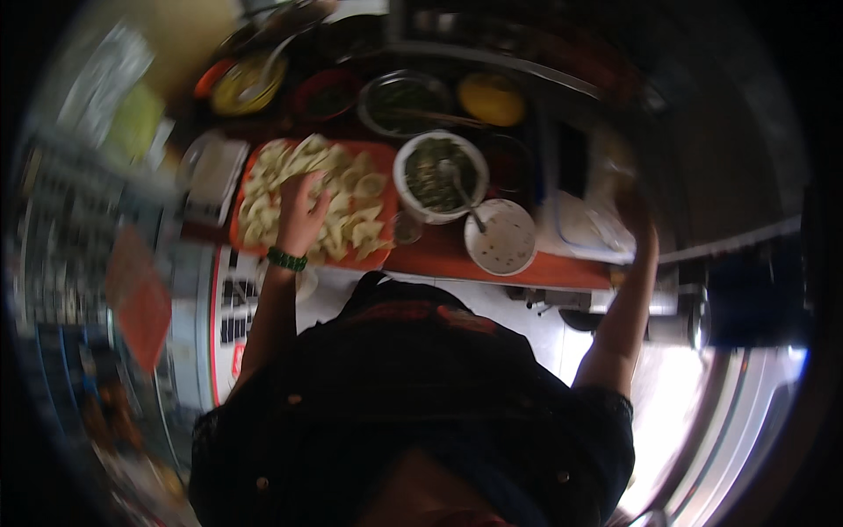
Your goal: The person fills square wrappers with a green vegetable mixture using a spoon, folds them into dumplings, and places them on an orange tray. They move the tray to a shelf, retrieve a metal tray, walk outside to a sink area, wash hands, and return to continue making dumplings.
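Observation:
My left hand (303, 209), with a green beaded bracelet at the wrist, is over an orange tray (390, 178) filled with folded, pale wrapped dumplings (359, 188). Its thumb and forefinger are apart, and I see nothing held between them. Far to the right, my right hand (633, 207) is at a clear plastic bag (602, 214). Blur and shadow hide its fingers, so its grip is unclear. Between the hands stands a white bowl (402, 188) of chopped green filling (428, 168). A metal spoon (466, 197) leans in it, its handle reaching over a white, speckled round container (504, 247).
Behind are a yellow bowl (227, 99) with a pale ladle (260, 82), a red bowl (299, 99), a metal basin (369, 118) of greens and a yellow round object (490, 99). A small clear cup (407, 227) stands near the reddish table's front edge (441, 260).

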Demonstrator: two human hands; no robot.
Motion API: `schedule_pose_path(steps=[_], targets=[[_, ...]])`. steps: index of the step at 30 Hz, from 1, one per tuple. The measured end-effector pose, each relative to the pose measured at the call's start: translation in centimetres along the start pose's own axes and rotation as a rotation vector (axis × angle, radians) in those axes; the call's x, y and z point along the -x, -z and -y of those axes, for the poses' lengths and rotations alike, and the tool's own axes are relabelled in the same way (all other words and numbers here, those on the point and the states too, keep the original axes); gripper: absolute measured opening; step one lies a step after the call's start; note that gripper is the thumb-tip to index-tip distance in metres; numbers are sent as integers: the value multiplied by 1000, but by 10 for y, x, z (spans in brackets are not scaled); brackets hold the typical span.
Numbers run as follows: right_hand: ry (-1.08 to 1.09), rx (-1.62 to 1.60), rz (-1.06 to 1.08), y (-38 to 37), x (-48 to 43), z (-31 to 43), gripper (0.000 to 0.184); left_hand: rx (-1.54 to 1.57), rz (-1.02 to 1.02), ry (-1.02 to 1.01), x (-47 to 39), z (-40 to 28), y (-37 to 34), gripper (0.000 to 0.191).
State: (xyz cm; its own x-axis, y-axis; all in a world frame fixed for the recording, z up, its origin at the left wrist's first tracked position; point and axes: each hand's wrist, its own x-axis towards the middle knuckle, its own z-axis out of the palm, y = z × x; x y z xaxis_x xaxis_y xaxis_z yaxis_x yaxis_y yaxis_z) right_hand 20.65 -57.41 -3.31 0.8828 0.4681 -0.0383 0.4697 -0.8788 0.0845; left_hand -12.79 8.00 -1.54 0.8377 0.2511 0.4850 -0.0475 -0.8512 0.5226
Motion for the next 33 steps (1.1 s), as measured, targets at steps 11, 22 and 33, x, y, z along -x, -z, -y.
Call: schedule_pose_path(steps=[11, 22, 33], targets=[[124, -144, 40, -9, -8, -62, 33, -242, -351, 507, 189, -11, 61, 31], [215, -106, -1, 40, -36, 142, 35, -227, -491, 446, 259, -48, 80, 32], [465, -350, -194, 143, 50, 344, 37, -267, -399, 578, 358, -101, 147, 31]])
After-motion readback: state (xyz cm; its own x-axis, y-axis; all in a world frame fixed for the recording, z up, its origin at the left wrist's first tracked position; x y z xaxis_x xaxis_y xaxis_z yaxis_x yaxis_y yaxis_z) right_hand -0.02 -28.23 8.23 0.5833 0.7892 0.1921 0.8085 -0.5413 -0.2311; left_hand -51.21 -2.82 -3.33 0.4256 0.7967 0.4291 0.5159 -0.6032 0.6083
